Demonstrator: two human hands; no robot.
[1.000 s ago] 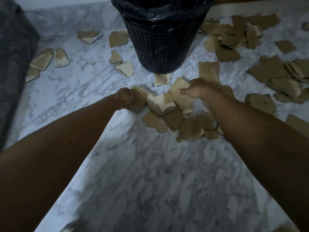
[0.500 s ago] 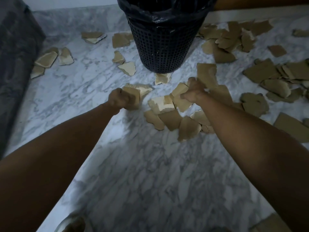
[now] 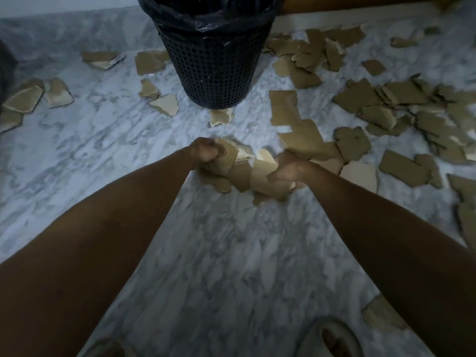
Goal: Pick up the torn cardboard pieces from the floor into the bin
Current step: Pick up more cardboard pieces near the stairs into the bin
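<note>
Torn brown cardboard pieces lie scattered on the marble floor (image 3: 231,253). A black mesh bin (image 3: 215,65) lined with a black bag stands at the top centre. My left hand (image 3: 206,153) grips a brown cardboard piece (image 3: 226,158) a little in front of the bin. My right hand (image 3: 286,168) is curled round a bunch of cardboard pieces (image 3: 260,173) gathered between the two hands; its fingers are partly hidden. Both hands are close together, low over the floor.
A thick spread of cardboard pieces (image 3: 386,106) covers the floor to the right of the bin. A few pieces (image 3: 25,99) lie at the left, near a dark grey object at the frame edge. My slippered foot (image 3: 332,338) shows at the bottom.
My hands have drawn closer together and back toward me, bunching the cardboard pieces between them. The view has shifted, so the bin sits more central and a foot shows below.
</note>
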